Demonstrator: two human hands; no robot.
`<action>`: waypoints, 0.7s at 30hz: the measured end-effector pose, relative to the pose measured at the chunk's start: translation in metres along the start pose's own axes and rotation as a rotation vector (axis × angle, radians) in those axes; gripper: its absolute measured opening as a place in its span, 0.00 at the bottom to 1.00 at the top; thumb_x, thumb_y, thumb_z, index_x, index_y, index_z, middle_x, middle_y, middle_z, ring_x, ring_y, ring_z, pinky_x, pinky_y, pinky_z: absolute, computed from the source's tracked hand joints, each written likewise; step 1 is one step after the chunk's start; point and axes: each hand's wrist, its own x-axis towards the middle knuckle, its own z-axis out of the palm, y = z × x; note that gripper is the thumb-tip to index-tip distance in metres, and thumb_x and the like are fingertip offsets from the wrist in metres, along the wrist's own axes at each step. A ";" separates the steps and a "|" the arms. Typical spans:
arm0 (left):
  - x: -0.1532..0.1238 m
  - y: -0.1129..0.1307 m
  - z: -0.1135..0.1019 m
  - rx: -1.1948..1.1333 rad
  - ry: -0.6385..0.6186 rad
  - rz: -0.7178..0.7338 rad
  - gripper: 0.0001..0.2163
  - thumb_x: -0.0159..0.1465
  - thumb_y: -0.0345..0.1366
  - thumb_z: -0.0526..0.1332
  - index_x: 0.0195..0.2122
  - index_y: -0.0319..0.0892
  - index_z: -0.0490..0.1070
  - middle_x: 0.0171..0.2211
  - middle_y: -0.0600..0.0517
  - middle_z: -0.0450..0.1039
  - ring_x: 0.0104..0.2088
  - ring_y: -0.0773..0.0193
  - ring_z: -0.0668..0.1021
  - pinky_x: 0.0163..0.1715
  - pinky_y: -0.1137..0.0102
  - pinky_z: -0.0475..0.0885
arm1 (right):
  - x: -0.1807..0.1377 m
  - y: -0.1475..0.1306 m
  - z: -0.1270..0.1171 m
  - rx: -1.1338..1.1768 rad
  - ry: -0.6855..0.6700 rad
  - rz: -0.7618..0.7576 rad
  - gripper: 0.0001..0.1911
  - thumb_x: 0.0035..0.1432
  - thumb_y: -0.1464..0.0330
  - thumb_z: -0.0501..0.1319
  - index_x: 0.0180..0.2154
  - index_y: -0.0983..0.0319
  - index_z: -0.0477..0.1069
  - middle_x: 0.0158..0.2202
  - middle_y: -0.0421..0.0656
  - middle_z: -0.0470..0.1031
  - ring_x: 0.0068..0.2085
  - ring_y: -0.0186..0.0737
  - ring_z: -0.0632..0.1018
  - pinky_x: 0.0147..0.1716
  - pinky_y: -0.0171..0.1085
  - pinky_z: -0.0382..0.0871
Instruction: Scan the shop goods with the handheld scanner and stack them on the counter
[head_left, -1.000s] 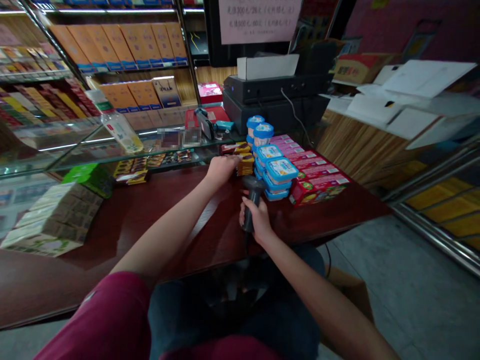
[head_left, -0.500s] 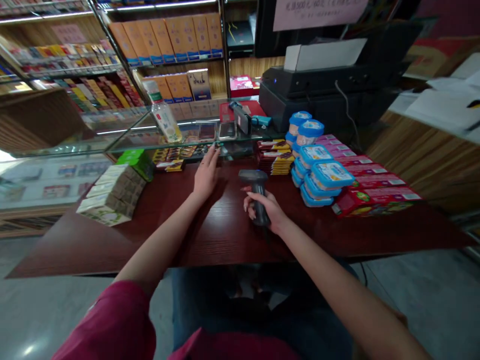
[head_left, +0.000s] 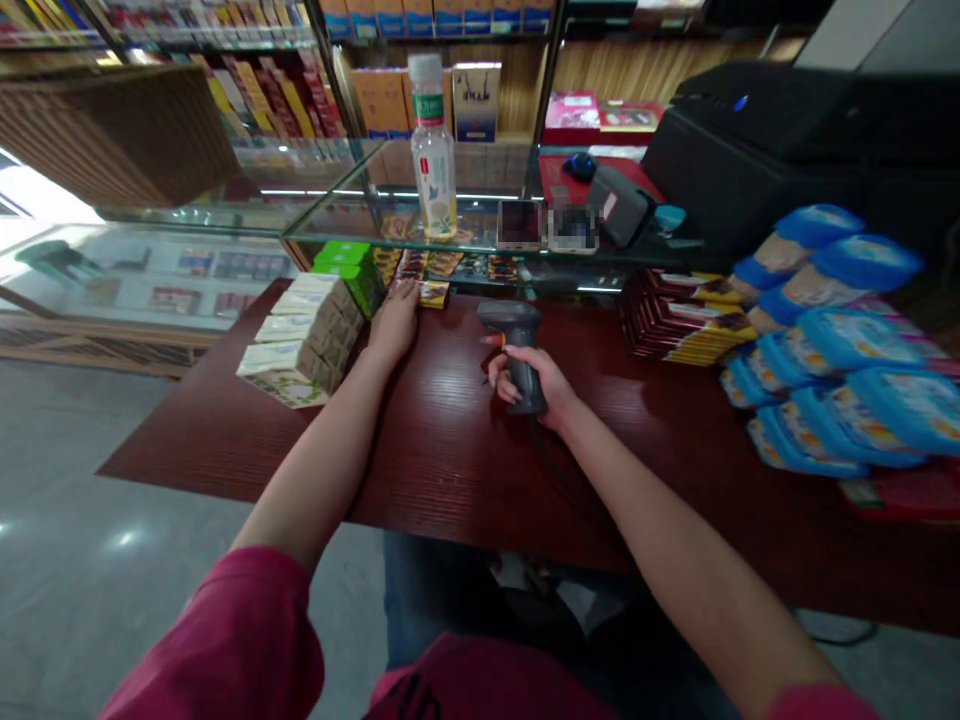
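Note:
In the head view, my right hand [head_left: 536,385] is wrapped around the grip of a dark grey barcode scanner [head_left: 517,325], held above the middle of the brown counter. A cable trails from its lower end. My left hand [head_left: 396,322] lies at the back left of the counter, fingers stretched over the near edge of some brown-and-yellow snack packets [head_left: 433,294]. Its fingertips are small and partly blurred; nothing is visibly lifted. Just left of that hand are a green box [head_left: 351,268] and a block of pale small packs [head_left: 300,335].
A clear bottle [head_left: 435,170] with yellowish liquid stands upright on the glass shelf [head_left: 480,245] behind. To the right are stacked chocolate-coloured packets [head_left: 682,318] and blue-lidded tubs [head_left: 847,390]. A black machine [head_left: 750,170] sits at the back right. Stocked shelves line the rear.
The view has swung left and closer to the counter's left side. My left hand has moved left, from the counter's back edge to the snack packets. My right hand still holds the scanner.

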 end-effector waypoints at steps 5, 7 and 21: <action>-0.006 0.022 -0.008 -0.092 0.058 -0.030 0.21 0.71 0.26 0.54 0.60 0.49 0.77 0.62 0.48 0.77 0.61 0.54 0.79 0.62 0.62 0.72 | -0.009 0.001 0.005 -0.058 0.050 -0.013 0.23 0.55 0.60 0.68 0.49 0.62 0.70 0.24 0.37 0.77 0.15 0.29 0.66 0.14 0.31 0.57; -0.006 0.032 -0.005 -0.280 0.179 -0.062 0.19 0.72 0.29 0.57 0.59 0.48 0.78 0.57 0.48 0.81 0.57 0.54 0.81 0.60 0.63 0.73 | -0.012 0.002 0.009 -0.107 0.050 -0.014 0.23 0.55 0.60 0.69 0.50 0.62 0.70 0.25 0.36 0.76 0.15 0.30 0.67 0.14 0.31 0.58; -0.007 0.056 0.012 -1.387 0.009 -0.370 0.15 0.61 0.39 0.72 0.46 0.37 0.80 0.44 0.45 0.85 0.46 0.55 0.86 0.53 0.60 0.80 | -0.019 0.006 0.013 -0.165 0.084 -0.080 0.19 0.57 0.59 0.71 0.44 0.60 0.68 0.23 0.34 0.74 0.16 0.29 0.68 0.13 0.30 0.62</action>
